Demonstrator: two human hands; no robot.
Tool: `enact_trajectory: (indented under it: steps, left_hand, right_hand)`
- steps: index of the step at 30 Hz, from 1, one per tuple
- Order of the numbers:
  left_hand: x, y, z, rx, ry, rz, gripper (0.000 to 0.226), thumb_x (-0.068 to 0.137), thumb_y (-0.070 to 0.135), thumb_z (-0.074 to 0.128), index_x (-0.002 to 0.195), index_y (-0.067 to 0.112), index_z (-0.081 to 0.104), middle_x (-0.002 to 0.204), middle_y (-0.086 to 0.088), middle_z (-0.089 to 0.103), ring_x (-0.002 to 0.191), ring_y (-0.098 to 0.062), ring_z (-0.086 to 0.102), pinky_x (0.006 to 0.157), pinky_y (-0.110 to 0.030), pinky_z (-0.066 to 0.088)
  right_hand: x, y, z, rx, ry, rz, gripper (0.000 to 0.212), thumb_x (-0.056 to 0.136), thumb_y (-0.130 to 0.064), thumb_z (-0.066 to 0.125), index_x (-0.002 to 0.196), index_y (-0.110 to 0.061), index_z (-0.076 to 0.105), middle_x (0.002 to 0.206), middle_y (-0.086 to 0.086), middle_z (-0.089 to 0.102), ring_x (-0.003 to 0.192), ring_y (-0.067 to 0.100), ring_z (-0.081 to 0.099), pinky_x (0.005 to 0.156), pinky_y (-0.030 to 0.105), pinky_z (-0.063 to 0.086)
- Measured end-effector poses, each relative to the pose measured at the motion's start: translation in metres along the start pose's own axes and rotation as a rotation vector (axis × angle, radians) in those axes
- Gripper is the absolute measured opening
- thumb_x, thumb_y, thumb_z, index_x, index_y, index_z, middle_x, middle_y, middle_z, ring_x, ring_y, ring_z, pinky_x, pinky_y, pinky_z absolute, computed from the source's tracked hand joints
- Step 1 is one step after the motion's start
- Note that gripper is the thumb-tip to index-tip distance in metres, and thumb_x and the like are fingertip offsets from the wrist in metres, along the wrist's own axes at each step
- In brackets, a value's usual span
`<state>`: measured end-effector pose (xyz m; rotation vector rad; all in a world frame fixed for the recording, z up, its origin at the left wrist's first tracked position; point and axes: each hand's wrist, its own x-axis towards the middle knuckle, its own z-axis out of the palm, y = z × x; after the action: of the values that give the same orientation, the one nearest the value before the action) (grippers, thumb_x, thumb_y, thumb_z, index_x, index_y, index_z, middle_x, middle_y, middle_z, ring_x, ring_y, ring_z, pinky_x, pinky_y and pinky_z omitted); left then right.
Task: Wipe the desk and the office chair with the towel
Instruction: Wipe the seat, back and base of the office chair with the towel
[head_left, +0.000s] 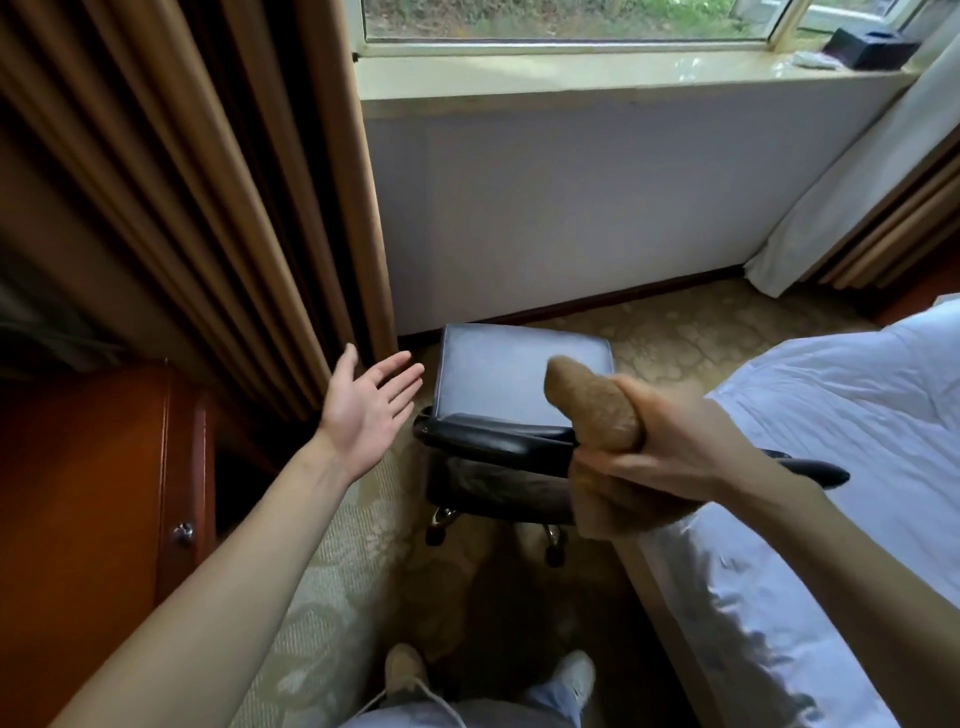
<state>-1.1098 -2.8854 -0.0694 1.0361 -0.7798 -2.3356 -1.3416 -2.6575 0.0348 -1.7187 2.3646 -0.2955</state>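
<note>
Brown terry towel (592, 410) clenched in right grip (670, 447) over black leather office chair (488, 441); left grip (369, 410) spread, 9 o'clock. Likely chair-wiping; press down next.

Soft daylight enters through the window (561, 21), leaving pale glare on the sill (597, 73) and a bright, slightly washed-out bed sheet (831, 415). The curtain (156, 182) folds and the desk (78, 493) on the left sit in dim shade, smeared by blur. A shadow darkens the carpet (519, 613) near the feet. Straight lines bow at the wide-angle edges
</note>
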Motion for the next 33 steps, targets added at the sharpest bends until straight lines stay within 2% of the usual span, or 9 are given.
enact_trajectory:
  steps: [2,6,10,13,18,22,25,29,33]
  left_hand:
    - [0.001,-0.008,0.011,0.091,-0.042,-0.021,0.075,0.103,0.067,0.023,0.147,0.014,0.051,0.150,-0.012,0.055,0.147,-0.023,0.042,0.121,-0.039,0.028]
    - [-0.002,-0.019,0.017,0.260,-0.095,-0.018,0.087,0.097,0.078,0.015,0.155,0.019,0.042,0.156,-0.001,0.050,0.150,-0.017,0.035,0.127,-0.047,0.016]
    - [-0.011,-0.018,0.013,0.108,-0.130,-0.034,0.096,0.092,0.083,0.015,0.162,0.018,0.026,0.164,-0.003,0.037,0.151,-0.015,0.032,0.114,-0.037,0.031]
    - [-0.015,-0.021,0.017,0.064,-0.131,-0.024,0.098,0.091,0.084,0.013,0.163,0.018,0.025,0.166,-0.003,0.031,0.153,-0.020,0.030,0.125,-0.042,0.022]
    - [-0.017,-0.021,0.009,-0.178,-0.068,-0.048,0.098,0.090,0.085,0.025,0.157,0.014,0.039,0.157,-0.009,0.047,0.140,-0.026,0.050,0.111,-0.043,0.042]
    - [-0.021,-0.018,0.000,-0.270,0.004,-0.042,0.092,0.093,0.081,0.027,0.155,0.015,0.042,0.153,-0.013,0.051,0.128,-0.029,0.058,0.093,-0.044,0.050]
    - [-0.022,-0.015,0.000,-0.203,0.001,-0.034,0.083,0.097,0.075,0.031,0.149,0.014,0.050,0.148,-0.013,0.057,0.126,-0.028,0.061,0.092,-0.043,0.052]
    - [-0.020,0.001,0.024,-0.006,-0.024,0.078,0.069,0.106,0.059,0.030,0.152,0.010,0.044,0.147,-0.018,0.056,0.134,-0.031,0.056,0.115,-0.047,0.043]
    - [-0.020,0.004,0.066,0.358,0.035,0.271,0.038,0.109,0.038,0.044,0.126,0.013,0.066,0.126,-0.006,0.070,0.111,-0.014,0.068,0.100,-0.033,0.053]
  right_hand:
    - [-0.010,-0.001,0.016,0.023,-0.065,-0.027,0.074,0.071,-0.082,0.059,0.132,-0.041,0.052,0.113,-0.016,0.070,0.098,0.014,0.068,0.082,0.034,0.054]
    - [-0.008,-0.015,0.047,-0.061,-0.031,-0.077,0.081,0.072,-0.082,0.059,0.140,-0.037,0.050,0.123,-0.012,0.066,0.110,0.012,0.063,0.088,0.031,0.048]
    - [0.013,-0.040,0.052,-0.099,-0.075,-0.096,0.076,0.072,-0.076,0.060,0.136,-0.036,0.051,0.113,-0.008,0.069,0.103,0.016,0.065,0.083,0.033,0.051]
    - [0.033,-0.076,0.063,-0.097,-0.109,-0.135,0.069,0.075,-0.067,0.064,0.133,-0.032,0.053,0.108,-0.004,0.069,0.097,0.021,0.067,0.082,0.037,0.055]
    - [0.067,-0.136,0.100,-0.136,-0.017,-0.199,0.073,0.078,-0.053,0.068,0.137,-0.015,0.052,0.109,0.007,0.068,0.093,0.030,0.067,0.075,0.036,0.047]
    - [0.074,-0.150,0.113,-0.241,0.019,-0.251,0.078,0.082,-0.047,0.069,0.145,-0.007,0.046,0.118,0.011,0.065,0.101,0.033,0.065,0.083,0.041,0.047]
    - [0.070,-0.141,0.097,-0.171,0.032,-0.275,0.070,0.085,-0.045,0.068,0.145,-0.015,0.047,0.118,0.005,0.066,0.102,0.029,0.065,0.083,0.039,0.049]
    - [0.056,-0.120,0.052,0.013,0.128,-0.186,0.063,0.083,-0.054,0.066,0.141,-0.031,0.051,0.117,-0.004,0.070,0.099,0.023,0.068,0.077,0.040,0.057]
    - [0.036,-0.081,0.018,-0.051,0.136,-0.220,0.067,0.080,-0.061,0.061,0.138,-0.030,0.053,0.113,-0.005,0.071,0.098,0.022,0.068,0.075,0.038,0.056]
